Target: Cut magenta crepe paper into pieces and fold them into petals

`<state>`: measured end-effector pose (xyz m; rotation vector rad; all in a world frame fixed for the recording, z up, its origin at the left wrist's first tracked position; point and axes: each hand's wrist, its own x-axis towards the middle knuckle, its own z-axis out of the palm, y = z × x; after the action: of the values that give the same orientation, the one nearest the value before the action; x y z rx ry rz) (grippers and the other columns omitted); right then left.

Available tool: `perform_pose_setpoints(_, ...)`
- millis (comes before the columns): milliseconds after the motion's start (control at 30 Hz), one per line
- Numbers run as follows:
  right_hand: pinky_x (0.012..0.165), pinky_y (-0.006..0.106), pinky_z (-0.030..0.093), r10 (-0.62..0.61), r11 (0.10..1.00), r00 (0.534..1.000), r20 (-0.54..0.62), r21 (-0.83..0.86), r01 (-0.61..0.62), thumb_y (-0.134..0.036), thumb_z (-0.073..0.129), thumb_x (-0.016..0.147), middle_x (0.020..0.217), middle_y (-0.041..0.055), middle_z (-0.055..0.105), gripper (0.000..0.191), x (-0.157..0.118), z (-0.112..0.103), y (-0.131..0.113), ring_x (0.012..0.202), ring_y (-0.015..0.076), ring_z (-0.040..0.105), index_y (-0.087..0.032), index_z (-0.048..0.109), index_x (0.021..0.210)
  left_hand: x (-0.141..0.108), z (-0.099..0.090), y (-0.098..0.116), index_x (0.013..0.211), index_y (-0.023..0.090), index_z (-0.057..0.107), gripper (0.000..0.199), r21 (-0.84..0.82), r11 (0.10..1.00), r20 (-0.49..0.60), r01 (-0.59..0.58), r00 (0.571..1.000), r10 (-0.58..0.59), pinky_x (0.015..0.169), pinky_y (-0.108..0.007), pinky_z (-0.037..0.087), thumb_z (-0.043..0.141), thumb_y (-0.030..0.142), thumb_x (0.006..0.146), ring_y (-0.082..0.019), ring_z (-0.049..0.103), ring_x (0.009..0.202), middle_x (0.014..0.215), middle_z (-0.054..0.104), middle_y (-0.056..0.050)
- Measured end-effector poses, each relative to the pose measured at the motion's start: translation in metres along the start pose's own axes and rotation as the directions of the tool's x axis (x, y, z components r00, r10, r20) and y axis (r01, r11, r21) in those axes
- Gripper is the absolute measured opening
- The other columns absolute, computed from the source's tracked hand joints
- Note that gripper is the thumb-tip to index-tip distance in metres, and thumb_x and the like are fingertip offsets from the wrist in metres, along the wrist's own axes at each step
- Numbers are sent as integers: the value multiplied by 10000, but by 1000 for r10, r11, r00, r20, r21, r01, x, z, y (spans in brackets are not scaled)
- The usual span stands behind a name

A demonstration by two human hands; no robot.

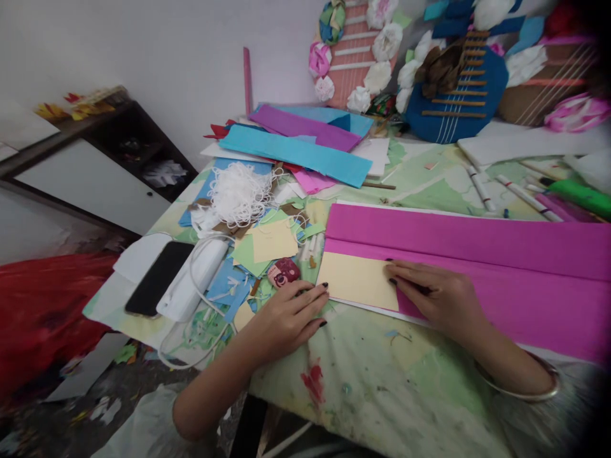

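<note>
Pale sleeves (532,407) run out of the near edge. Left hand (289,315), fingers loosely spread, meets the left end of a yellow card (356,280); right hand's (443,296) fingertips bunch at its right end, pinching or merely pressing, I cannot tell. Beneath, pink paper (496,248) is cut off rightward.

left grip (289,315), right grip (443,298) | at cream card (358,280) | magenta paper (510,280) beneath

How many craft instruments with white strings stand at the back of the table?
3: a pink instrument leftmost, a blue instrument in the middle, a brown instrument rightmost. More may be hidden beyond the dark right edge.
</note>
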<state>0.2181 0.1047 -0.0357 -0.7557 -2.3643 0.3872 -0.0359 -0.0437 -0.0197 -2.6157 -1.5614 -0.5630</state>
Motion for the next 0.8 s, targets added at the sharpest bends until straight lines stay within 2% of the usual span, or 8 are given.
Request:
perform_pose_setpoints(133,806,327,584,-16,1000,1000,-1,-12,16,-210,563,857,1002,42,722,204,1,0,0,915,202,691,-177,724,977,-1,-1,1,1216,92,533,344,-8,1000,22,19,1000,-19,916,-409,495,522,203,891,-241,524,1092,1189,609,-123)
perform_pose_setpoints(400,856,311,558,63,997,998,27,40,-64,-203,559,857,1062,50,705,222,1,-1,-3,976,193,670,-166,707,1020,0,2,1,1205,77,543,341,-13,999,42,30,999,-29,963,-436,461,527,203,889,-259,476,1141,1193,593,-135)
perform_pose_setpoints(800,844,285,548,84,994,995,53,70,-87,-171,573,844,1052,23,711,217,0,-1,-2,969,175,671,-205,716,1004,0,3,2,1253,86,514,377,12,1000,68,20,997,-21,973,-449,436,521,214,898,-272,448,1169,1205,585,-118)
